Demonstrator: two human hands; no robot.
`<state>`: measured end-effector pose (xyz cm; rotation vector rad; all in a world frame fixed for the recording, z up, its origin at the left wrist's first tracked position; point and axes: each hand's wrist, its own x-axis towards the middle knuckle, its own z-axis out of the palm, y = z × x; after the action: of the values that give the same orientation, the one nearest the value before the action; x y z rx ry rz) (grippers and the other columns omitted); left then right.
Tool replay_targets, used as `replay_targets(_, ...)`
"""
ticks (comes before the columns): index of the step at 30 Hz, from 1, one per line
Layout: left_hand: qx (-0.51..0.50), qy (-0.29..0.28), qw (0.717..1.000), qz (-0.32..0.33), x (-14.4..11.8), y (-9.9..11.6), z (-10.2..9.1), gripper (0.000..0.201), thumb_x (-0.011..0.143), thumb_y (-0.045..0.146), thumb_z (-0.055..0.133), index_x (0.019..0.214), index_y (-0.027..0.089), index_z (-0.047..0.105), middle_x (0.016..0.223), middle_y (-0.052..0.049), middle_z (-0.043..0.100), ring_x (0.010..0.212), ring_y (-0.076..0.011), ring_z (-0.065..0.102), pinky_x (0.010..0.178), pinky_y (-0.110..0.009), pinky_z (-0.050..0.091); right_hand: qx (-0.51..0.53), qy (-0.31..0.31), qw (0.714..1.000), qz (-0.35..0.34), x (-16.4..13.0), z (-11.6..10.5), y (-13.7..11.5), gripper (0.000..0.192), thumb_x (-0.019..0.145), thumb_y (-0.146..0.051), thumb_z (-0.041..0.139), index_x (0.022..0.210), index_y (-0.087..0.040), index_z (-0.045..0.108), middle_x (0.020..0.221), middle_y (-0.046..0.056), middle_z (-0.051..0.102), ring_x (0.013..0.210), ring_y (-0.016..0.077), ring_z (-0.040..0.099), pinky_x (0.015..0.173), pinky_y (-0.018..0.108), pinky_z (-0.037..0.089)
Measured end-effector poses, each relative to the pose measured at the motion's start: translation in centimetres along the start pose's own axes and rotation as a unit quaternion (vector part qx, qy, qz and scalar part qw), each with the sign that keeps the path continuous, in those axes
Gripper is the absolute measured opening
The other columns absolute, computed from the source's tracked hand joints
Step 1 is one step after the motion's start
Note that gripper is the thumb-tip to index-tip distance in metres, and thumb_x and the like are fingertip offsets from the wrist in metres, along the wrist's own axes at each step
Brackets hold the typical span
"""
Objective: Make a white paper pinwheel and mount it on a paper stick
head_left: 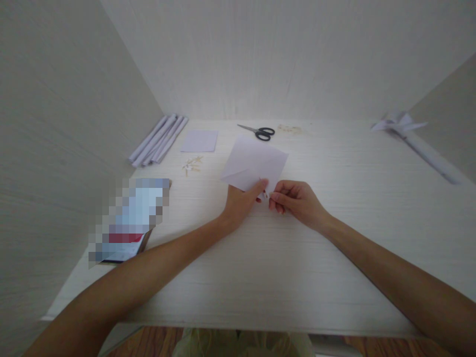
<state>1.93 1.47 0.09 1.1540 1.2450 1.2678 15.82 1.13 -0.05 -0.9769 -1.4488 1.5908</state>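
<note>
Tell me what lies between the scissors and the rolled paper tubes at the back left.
In the head view, a small flat paper sheet lies between the scissors and the rolled paper tubes, touching neither.

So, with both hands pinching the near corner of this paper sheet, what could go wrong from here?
1. The left hand and right hand grip only one corner of the folded paper sheet; it might tear or crease crookedly.
2. The sheet's far part looks unheld, so it may slide on the table.
3. The small sticks beside it could scatter if brushed.

Head view, down over desk (pixel 282 277)
</note>
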Motion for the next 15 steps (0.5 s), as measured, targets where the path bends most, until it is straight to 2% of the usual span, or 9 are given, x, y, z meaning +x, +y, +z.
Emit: replay_targets(15, -0.008, -0.011, 1.000, 0.006, 0.16, -0.28, -0.05, 0.016, 0.063, 0.030, 0.060, 0.060, 0.015, 0.055, 0.056, 0.002, 0.056, 0.047, -0.0073, 0.051, 0.040, -0.016, 0.041, -0.026, 0.045, 0.999, 0.018, 0.12, 0.38, -0.35, 0.020, 0.062, -0.029, 0.067, 0.059, -0.015, 0.054, 0.049, -0.002, 0.058, 0.039, 0.0046, 0.044, 0.038, 0.018, 0.035)
